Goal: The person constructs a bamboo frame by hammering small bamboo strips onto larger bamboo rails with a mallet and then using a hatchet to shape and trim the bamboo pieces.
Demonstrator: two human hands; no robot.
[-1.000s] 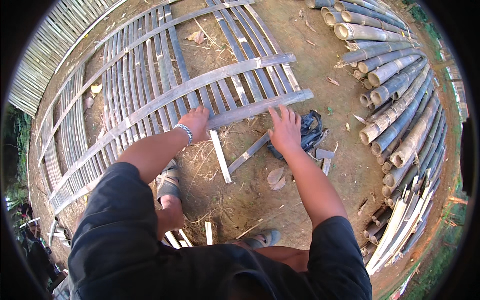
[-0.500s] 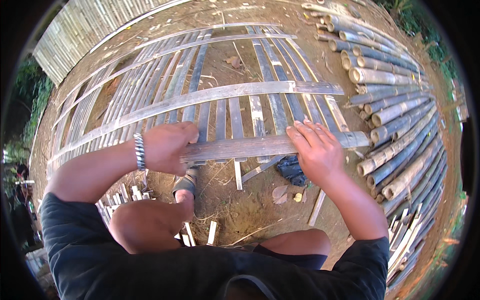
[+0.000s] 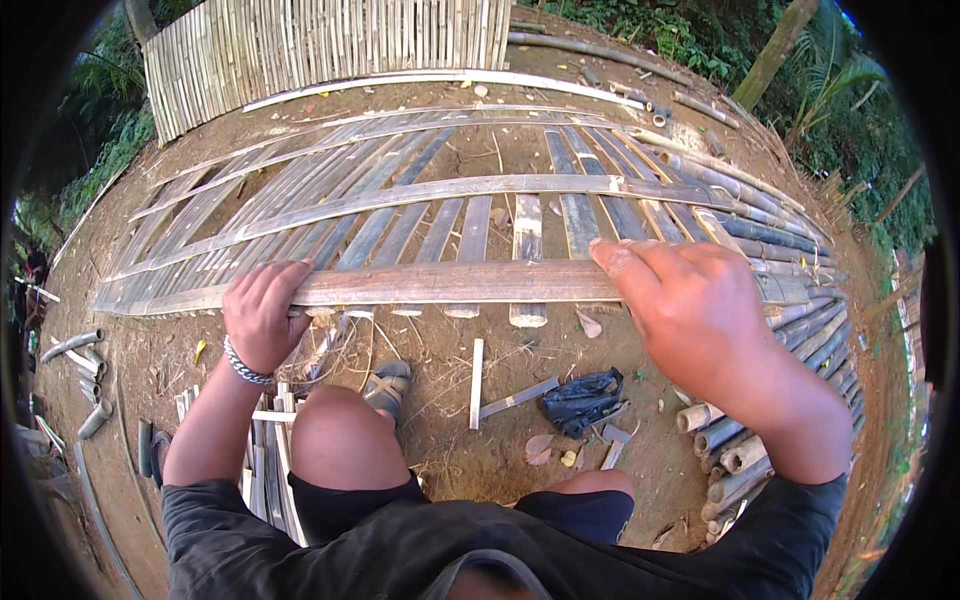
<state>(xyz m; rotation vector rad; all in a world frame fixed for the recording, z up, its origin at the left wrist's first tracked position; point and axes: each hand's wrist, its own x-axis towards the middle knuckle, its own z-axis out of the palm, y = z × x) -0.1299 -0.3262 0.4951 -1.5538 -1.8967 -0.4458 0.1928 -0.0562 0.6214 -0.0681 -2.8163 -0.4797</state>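
A long split-bamboo slat (image 3: 460, 283) lies crosswise over the near ends of several other strips. My left hand (image 3: 265, 312), with a chain bracelet at the wrist, grips it on the left, fingers over the top and thumb at the lower edge. Farther right, my right hand (image 3: 695, 300) is closed over the same slat, knuckles up. Both hands hold one lattice of bamboo strips on the ground, where another cross slat (image 3: 440, 190) runs parallel beyond. The strips' near ends (image 3: 527, 318) show beneath the held slat. My right palm hides part of it.
Bamboo poles (image 3: 745, 455) are piled along the right. A black plastic bag (image 3: 582, 402) and a loose strip (image 3: 476, 385) lie on the soil before me. Cut strips (image 3: 268, 460) stand beside my left knee. A bamboo panel (image 3: 330, 50) rises at the back.
My left hand has moved left along the slat, so the hands are wider apart. My right hand has shifted its hold. The view has tilted up, showing more of the back.
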